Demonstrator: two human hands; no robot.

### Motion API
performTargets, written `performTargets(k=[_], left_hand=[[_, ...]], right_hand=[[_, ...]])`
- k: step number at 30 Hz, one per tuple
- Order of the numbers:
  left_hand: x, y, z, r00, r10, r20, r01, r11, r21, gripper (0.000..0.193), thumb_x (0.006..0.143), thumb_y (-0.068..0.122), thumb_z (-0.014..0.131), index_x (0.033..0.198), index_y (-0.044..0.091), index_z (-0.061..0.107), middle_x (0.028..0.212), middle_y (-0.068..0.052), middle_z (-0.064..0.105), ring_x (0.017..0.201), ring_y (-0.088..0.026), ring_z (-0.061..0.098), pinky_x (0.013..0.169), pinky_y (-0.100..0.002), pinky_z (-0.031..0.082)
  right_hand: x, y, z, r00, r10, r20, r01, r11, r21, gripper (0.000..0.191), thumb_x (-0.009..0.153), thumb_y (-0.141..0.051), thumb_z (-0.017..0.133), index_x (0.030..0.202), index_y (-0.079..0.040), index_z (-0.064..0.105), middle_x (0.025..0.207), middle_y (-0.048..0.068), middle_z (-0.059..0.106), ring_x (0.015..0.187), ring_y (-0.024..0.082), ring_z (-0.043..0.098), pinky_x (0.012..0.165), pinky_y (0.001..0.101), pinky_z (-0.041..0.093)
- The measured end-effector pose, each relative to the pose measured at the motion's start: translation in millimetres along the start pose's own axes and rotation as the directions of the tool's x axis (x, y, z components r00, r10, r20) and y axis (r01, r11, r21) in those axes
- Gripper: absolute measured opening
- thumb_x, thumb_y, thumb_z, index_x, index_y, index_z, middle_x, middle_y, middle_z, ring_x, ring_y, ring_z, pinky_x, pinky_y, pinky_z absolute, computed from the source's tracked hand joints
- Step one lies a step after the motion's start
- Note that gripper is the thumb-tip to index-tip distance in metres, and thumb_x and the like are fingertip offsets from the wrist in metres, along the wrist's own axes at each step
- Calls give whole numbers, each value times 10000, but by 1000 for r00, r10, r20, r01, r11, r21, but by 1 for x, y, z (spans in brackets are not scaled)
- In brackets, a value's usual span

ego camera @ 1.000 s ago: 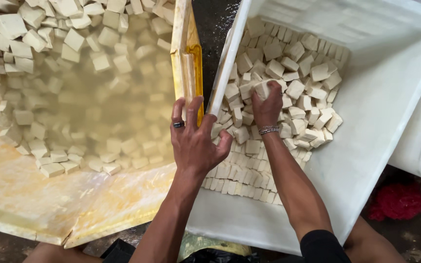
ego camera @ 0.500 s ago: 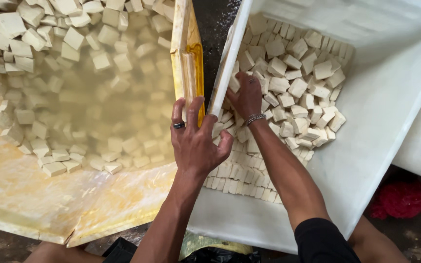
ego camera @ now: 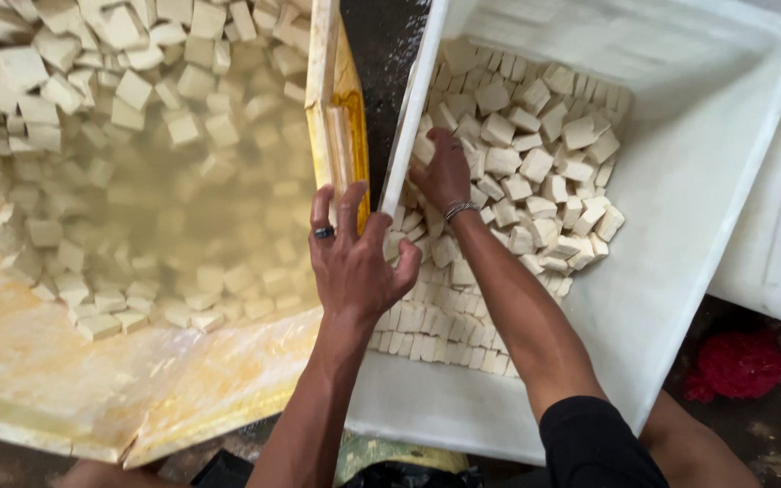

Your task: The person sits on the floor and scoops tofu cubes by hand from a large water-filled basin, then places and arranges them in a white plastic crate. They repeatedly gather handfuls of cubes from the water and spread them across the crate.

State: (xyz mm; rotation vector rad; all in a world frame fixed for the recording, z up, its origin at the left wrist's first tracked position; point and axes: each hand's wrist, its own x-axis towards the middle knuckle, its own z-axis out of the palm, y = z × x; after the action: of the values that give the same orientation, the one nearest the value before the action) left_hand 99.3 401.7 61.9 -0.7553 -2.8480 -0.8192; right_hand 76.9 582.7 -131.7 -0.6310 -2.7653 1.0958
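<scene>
My left hand, with a dark ring on one finger, rests on the near rim of the white plastic tub, fingers spread and empty. My right hand, a bracelet at its wrist, is inside the tub at its left wall, fingers closed on a pale tofu cube. Several more tofu cubes lie heaped in the tub, with neat rows along its near left side. To the left, a yellowish tub holds cloudy liquid with several cubes floating or sunk in it.
A second white container stands at the right edge. A red cloth-like bundle lies on the dark wet floor at lower right. A dark gap of floor separates the two tubs.
My right hand has moved left across the heap toward the tub's left wall, holding a cube. My left hand has stayed on the rim.
</scene>
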Motion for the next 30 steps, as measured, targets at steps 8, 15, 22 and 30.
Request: performTargets(k=[8,15,22,30], left_hand=[[-4,-5,3,1000,6,-6,-6,1000,2,291,715,239,715,938,53,732,1393,-160,547,1420,-439,360,1147,-551,371],[-3,-4,2,1000,-8,4,8,1000,-2,285,724,247,708,942,65,727,1415,-144,545,1428,-434,372,1155,-556,384],[-12,-14,13,999,32,43,-37,993,108,355,789,321,715,1017,51,743,1443,-155,488,1455,-403,286,1110,-592,415],[-12,-11,10,999,37,32,-39,996,75,295,786,306,726,956,67,761,1422,-120,510,1460,-401,268,1062,-587,439]], right_hand=[[-21,-17,7,972,-200,-120,176,967,-185,702,700,-264,930,1249,-54,545,1100,177,679,1019,381,647,881,553,477],[20,-6,-17,964,173,203,-175,985,-6,800,641,-226,914,1303,-79,491,1126,199,659,1034,377,656,889,460,535],[-4,24,-99,873,259,414,-299,954,34,825,714,-245,864,1433,-131,475,1030,128,681,922,246,669,828,406,539],[-163,107,-159,589,266,763,24,938,-346,769,722,-130,818,1420,-179,500,1109,171,652,1031,300,639,886,422,538]])
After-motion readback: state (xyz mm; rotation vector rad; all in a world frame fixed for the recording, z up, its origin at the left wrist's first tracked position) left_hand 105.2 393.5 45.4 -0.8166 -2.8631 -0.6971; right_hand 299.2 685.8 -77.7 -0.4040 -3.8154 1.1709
